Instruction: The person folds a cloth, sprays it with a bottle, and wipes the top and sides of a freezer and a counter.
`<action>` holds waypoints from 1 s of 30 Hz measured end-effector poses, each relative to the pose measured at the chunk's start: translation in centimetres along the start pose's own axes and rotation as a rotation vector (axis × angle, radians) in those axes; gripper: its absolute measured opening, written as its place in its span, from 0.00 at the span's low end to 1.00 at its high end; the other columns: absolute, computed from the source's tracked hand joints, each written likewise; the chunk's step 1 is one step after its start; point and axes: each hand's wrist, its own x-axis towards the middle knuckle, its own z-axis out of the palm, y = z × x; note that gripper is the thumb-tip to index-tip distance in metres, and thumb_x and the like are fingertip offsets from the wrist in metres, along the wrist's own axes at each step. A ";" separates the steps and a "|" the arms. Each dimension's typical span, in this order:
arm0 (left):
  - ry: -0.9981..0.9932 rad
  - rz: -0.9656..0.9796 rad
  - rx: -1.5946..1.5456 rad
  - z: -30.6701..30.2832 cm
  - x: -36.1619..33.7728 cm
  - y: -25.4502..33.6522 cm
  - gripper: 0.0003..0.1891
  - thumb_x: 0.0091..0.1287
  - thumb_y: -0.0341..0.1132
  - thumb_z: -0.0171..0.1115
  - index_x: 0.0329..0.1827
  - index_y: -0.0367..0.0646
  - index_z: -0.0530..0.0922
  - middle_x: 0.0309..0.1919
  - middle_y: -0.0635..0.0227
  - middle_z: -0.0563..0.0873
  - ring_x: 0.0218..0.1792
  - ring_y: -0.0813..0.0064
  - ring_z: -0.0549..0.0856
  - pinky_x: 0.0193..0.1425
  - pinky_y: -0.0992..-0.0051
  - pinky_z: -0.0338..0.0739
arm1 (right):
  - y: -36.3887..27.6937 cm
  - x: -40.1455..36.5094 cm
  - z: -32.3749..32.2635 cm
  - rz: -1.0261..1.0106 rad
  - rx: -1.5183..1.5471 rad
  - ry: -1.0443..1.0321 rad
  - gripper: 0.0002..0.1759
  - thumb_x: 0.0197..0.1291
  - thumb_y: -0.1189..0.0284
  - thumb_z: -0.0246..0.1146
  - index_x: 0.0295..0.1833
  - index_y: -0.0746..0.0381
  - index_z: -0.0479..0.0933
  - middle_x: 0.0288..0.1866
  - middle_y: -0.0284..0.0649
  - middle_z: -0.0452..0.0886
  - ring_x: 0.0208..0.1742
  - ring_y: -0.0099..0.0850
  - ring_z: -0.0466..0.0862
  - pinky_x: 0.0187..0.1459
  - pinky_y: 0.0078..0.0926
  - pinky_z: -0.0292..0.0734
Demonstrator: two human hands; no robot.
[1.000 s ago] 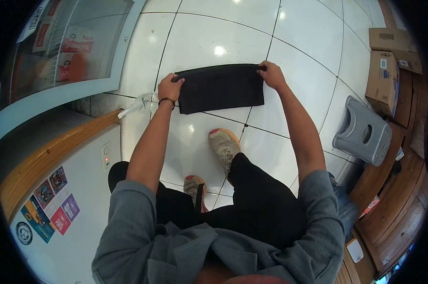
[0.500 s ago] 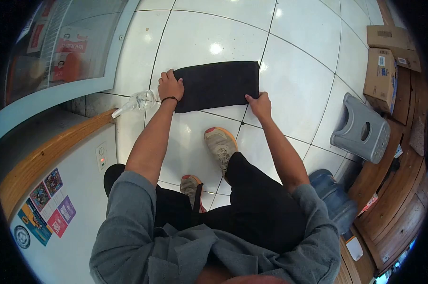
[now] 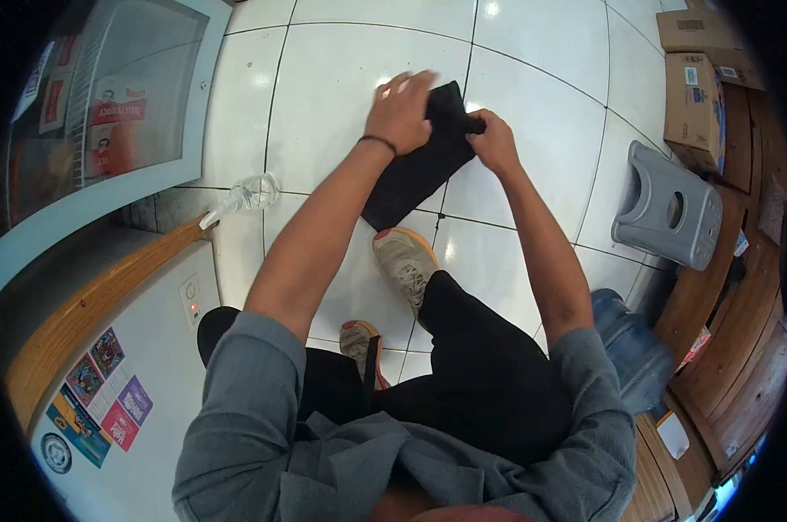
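Note:
A black folded cloth (image 3: 418,174) lies slanted over the white floor tiles, its lower end by the toe of my shoe (image 3: 406,265). My right hand (image 3: 494,142) pinches the cloth's right edge near its upper end. Over the cloth's upper left side is my left hand (image 3: 401,113), with a dark band on the wrist; its fingers are spread and slightly blurred, and they do not grip the cloth.
A clear spray bottle (image 3: 253,193) lies on the floor at the left, beside a glass-door fridge (image 3: 192,104). At the right are a grey stool (image 3: 672,209), cardboard boxes (image 3: 694,109), a blue water jug (image 3: 630,348) and wooden furniture (image 3: 759,296).
The cloth has turned from lying crosswise to a slant and looks narrower. My left hand has left its left edge and moved right and up. My right hand has moved slightly up.

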 end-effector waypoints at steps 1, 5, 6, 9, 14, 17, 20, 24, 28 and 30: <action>-0.020 0.140 0.066 -0.2 1.0 0.6 0.39 0.55 0.31 0.69 0.74 0.54 0.67 0.69 0.66 0.75 0.76 0.60 0.66 0.80 0.51 0.56 | -0.1 -0.6 0.6 -0.198 -0.058 0.090 0.17 0.49 0.76 0.70 0.48 0.63 0.81 0.46 0.49 0.84 0.49 0.48 0.84 0.53 0.40 0.79; -0.330 0.447 0.380 -2.6 2.0 1.7 0.26 0.53 0.32 0.67 0.58 0.57 0.81 0.62 0.76 0.81 0.77 0.68 0.66 0.83 0.52 0.50 | -4.0 -4.7 1.9 -0.365 -0.043 0.039 0.13 0.54 0.72 0.71 0.44 0.62 0.80 0.43 0.45 0.79 0.50 0.46 0.79 0.52 0.41 0.76; -0.463 0.464 0.471 -3.3 2.1 1.8 0.21 0.53 0.32 0.67 0.53 0.57 0.85 0.60 0.77 0.83 0.77 0.70 0.66 0.84 0.52 0.48 | -4.3 -5.3 2.0 -0.380 -0.061 0.048 0.13 0.54 0.72 0.71 0.44 0.62 0.79 0.43 0.45 0.79 0.49 0.46 0.79 0.51 0.41 0.76; -0.443 0.420 0.445 -3.9 0.5 -1.0 0.10 0.54 0.32 0.66 0.39 0.54 0.86 0.51 0.76 0.87 0.69 0.72 0.75 0.82 0.54 0.53 | -4.6 -7.4 3.0 -0.433 -0.084 0.065 0.12 0.55 0.73 0.69 0.44 0.62 0.78 0.42 0.45 0.79 0.48 0.46 0.79 0.50 0.41 0.76; -0.195 0.445 0.412 -4.4 -5.5 -5.9 0.09 0.57 0.29 0.63 0.40 0.51 0.80 0.43 0.72 0.84 0.55 0.69 0.82 0.69 0.61 0.68 | -4.6 -10.9 6.8 -0.539 -0.089 0.036 0.11 0.54 0.74 0.67 0.42 0.61 0.74 0.40 0.45 0.77 0.45 0.46 0.79 0.46 0.44 0.75; -0.110 0.461 0.410 -4.3 -10.0 -7.2 0.09 0.57 0.28 0.62 0.40 0.50 0.77 0.40 0.70 0.81 0.48 0.68 0.81 0.58 0.64 0.71 | -4.1 -12.5 9.8 -0.603 -0.182 -0.084 0.13 0.52 0.74 0.68 0.42 0.61 0.72 0.38 0.45 0.75 0.43 0.46 0.79 0.44 0.45 0.75; -0.179 0.418 0.441 -2.9 -13.3 -8.2 0.10 0.56 0.28 0.61 0.40 0.49 0.77 0.39 0.69 0.79 0.46 0.67 0.80 0.51 0.67 0.71 | -3.5 -13.7 12.3 -0.629 -0.240 -0.170 0.14 0.52 0.73 0.68 0.42 0.62 0.72 0.39 0.44 0.75 0.43 0.45 0.79 0.45 0.44 0.76; -0.278 0.335 0.497 -1.1 -15.8 -8.8 0.12 0.56 0.28 0.61 0.43 0.49 0.77 0.41 0.70 0.79 0.48 0.69 0.79 0.49 0.67 0.69 | -3.1 -14.6 13.6 -0.607 -0.291 -0.205 0.15 0.55 0.69 0.69 0.43 0.62 0.73 0.40 0.44 0.75 0.45 0.45 0.78 0.46 0.42 0.74; -0.379 0.073 0.473 -1.6 -16.0 -7.9 0.18 0.55 0.35 0.66 0.50 0.48 0.78 0.48 0.66 0.80 0.54 0.65 0.78 0.55 0.63 0.70 | -2.8 -14.2 13.5 -0.540 -0.355 -0.253 0.18 0.62 0.60 0.66 0.47 0.63 0.76 0.42 0.44 0.77 0.46 0.43 0.78 0.49 0.44 0.74; -0.239 -0.064 0.381 -0.8 -16.1 -6.9 0.24 0.55 0.41 0.67 0.56 0.49 0.78 0.54 0.64 0.80 0.58 0.61 0.77 0.60 0.60 0.69 | -4.3 -13.4 11.6 -0.435 -0.341 -0.128 0.23 0.65 0.57 0.63 0.57 0.62 0.75 0.52 0.46 0.77 0.54 0.45 0.77 0.55 0.47 0.72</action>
